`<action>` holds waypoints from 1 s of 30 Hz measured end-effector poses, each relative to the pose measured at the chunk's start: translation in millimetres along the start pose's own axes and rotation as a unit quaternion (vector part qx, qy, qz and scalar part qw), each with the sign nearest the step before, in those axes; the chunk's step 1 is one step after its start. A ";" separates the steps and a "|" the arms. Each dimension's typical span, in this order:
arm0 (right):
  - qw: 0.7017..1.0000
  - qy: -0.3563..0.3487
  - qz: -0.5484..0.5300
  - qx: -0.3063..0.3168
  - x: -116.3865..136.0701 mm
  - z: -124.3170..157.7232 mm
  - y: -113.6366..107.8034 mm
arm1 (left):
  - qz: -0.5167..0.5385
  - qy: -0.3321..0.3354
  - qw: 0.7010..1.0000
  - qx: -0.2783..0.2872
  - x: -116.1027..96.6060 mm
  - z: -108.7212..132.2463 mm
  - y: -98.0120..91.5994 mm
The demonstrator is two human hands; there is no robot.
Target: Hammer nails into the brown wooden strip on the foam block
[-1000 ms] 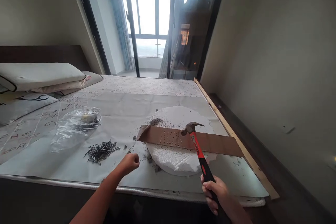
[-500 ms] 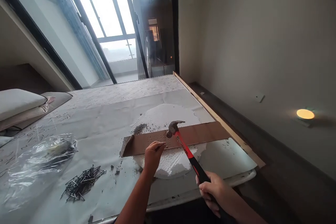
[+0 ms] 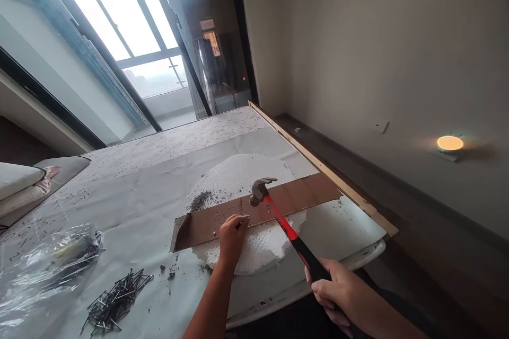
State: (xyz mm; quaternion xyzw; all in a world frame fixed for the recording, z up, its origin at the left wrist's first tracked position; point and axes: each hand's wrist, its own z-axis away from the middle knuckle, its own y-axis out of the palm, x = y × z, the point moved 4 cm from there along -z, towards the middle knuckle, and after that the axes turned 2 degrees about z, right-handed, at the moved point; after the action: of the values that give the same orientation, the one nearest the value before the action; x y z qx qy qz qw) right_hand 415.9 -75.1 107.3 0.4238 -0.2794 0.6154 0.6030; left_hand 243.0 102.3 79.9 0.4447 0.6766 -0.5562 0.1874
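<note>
My right hand [image 3: 334,291] is wrapped round the black grip of a claw hammer [image 3: 280,217], whose metal head hangs just above a brown board [image 3: 290,196]. Rows of small holes mark the left half of the board. On its near edge rests my left hand [image 3: 234,230], fingers pinched together; what they hold, if anything, is too small to make out. Under the board lies a round white foam piece [image 3: 242,169] with dark crumbs on it. A pile of nails [image 3: 115,302] lies at the lower left.
A clear plastic bag [image 3: 55,262] lies left of the nails on the sheet-covered bed. Folded bedding [image 3: 24,185] is at the far left. A wooden rail [image 3: 318,164] edges the right side, with a wall beyond it.
The view has turned, so the board, nails and bag appear further left. The hammer remains raised above the board, and my left hand stays pinched at its near edge.
</note>
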 end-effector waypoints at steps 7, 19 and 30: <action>1.000 -0.004 -0.005 0.007 -0.4 0.2 -0.5 | -0.004 -0.009 1.000 -0.004 -0.5 0.3 1.8; 1.000 -0.004 -0.001 0.001 9.4 5.3 -3.1 | -0.040 0.015 0.999 -0.005 -2.9 -4.0 4.7; 0.999 0.010 0.048 -0.006 -0.1 11.1 -3.5 | -0.062 0.023 0.998 -0.004 -3.6 0.3 10.7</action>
State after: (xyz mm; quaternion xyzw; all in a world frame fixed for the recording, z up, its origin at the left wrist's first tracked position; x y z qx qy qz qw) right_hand 421.4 -84.2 112.1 0.3999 -0.2973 0.6462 0.5780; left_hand 253.6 100.5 76.3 0.4138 0.7092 -0.5538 0.1383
